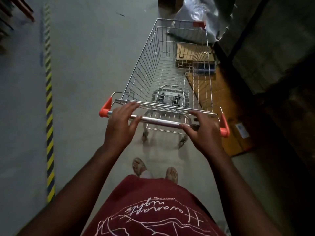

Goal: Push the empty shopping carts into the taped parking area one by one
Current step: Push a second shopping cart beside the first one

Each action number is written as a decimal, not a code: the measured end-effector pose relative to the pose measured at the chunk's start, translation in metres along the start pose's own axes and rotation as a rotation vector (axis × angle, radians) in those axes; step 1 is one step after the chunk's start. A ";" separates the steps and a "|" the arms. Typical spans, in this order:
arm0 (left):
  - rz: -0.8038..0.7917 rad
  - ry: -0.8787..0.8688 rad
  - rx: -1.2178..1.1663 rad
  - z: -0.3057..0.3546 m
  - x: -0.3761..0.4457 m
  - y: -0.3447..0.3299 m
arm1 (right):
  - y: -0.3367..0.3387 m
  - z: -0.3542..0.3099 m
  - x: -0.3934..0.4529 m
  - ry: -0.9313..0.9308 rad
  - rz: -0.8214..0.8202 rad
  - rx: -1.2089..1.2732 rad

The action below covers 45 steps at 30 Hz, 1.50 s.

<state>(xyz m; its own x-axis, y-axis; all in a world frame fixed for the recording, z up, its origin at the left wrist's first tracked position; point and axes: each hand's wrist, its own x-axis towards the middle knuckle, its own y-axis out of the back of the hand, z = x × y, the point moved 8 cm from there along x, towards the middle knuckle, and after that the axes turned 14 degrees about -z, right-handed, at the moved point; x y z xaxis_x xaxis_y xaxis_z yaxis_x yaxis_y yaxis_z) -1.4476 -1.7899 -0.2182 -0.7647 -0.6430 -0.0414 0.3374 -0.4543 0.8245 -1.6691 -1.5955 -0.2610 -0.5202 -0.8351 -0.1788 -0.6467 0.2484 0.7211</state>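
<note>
An empty silver wire shopping cart (144,68) with orange corner caps stands on the grey concrete floor straight ahead of me, angled slightly right. My left hand (121,123) rests on the left part of its metal handle bar (158,120), fingers stretched forward over the bar toward the basket rim. My right hand (202,130) lies on the right part of the bar, thumb along it and fingers reaching forward. A yellow-and-black striped tape line (48,99) runs along the floor at the left.
Flattened brown cardboard (237,143) lies on the floor beside the cart's right side. A bundle wrapped in clear plastic (199,12) sits just beyond the cart's front. Dark stacked goods (272,48) line the right. A red rack (17,11) shows at the top left.
</note>
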 end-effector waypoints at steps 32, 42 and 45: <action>0.161 0.031 0.167 -0.041 -0.166 -0.032 | -0.048 -0.032 -0.078 0.501 -0.067 -0.339; 0.354 0.272 0.095 -0.042 -0.287 -0.044 | -0.079 -0.065 -0.116 0.726 -0.201 -0.376; 0.403 0.338 0.094 -0.046 -0.334 -0.046 | -0.099 -0.083 -0.136 0.779 -0.244 -0.374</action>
<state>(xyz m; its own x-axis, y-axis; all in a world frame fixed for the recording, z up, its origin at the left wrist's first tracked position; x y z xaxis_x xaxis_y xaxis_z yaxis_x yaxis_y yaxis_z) -1.1828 -1.5824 -0.2681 -0.3599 -0.9250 0.1218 0.5054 -0.0836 0.8588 -1.4878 -1.5468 -0.2526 0.2221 -0.9737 0.0511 -0.3950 -0.0420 0.9177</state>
